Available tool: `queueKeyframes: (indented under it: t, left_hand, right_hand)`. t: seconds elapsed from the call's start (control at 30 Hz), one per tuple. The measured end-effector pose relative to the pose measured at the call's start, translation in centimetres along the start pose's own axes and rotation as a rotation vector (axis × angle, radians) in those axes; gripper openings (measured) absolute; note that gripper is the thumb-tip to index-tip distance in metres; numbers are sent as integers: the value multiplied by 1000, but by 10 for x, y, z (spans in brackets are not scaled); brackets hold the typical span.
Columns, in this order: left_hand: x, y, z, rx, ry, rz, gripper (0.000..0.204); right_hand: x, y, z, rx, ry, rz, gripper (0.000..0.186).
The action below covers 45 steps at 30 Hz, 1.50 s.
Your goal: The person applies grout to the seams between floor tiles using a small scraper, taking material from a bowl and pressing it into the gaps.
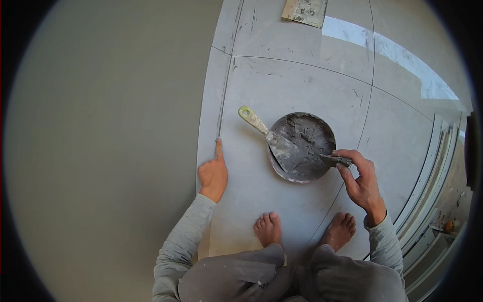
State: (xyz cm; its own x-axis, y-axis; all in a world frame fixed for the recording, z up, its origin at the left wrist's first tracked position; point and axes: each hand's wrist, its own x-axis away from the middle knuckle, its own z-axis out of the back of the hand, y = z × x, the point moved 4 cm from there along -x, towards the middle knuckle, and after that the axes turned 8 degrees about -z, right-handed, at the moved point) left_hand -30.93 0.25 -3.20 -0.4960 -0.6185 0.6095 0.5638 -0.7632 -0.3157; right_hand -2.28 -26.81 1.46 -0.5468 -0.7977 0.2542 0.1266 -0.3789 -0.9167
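Observation:
My left hand [213,176] has its index finger stretched out onto a dark joint line [224,105] between the pale floor tiles, with a dab of grey paste by the fingertip. Its other fingers are curled and it holds nothing. Between thumb and fingers, my right hand [360,181] grips a small paste-covered spreader [334,160] over the right rim of a round bowl. That bowl [286,175] contains dark grey grout-like paste [309,133]. A putty knife [254,120] leans across the bowl's left rim, blade in the paste, handle pointing up and left.
Large grey tiles [282,80] lie under the bowl and my bare feet [268,229]. To the left spreads a plain grey-green surface [110,141]. A stained board [308,11] lies at the far end. Long pale metal profiles [427,176] line the right side.

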Motion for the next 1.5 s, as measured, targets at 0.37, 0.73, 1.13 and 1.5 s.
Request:
queueKeyframes:
  t: [0.37, 0.73, 1.13, 1.5]
  left_hand:
    - [33, -16, -2, 386, 221, -95, 80]
    - [18, -1, -18, 60, 121, -83, 79]
    - [-103, 25, 66, 15, 328, -118, 92]
    - [0, -3, -15, 541, 70, -31, 94]
  right_hand:
    - [10, -1, 4, 24, 14, 3, 31]
    - [6, -4, -3, 39, -4, 11, 31]
    - [18, -1, -10, -74, -51, -67, 24]
    - [32, 13, -1, -105, 24, -144, 21]
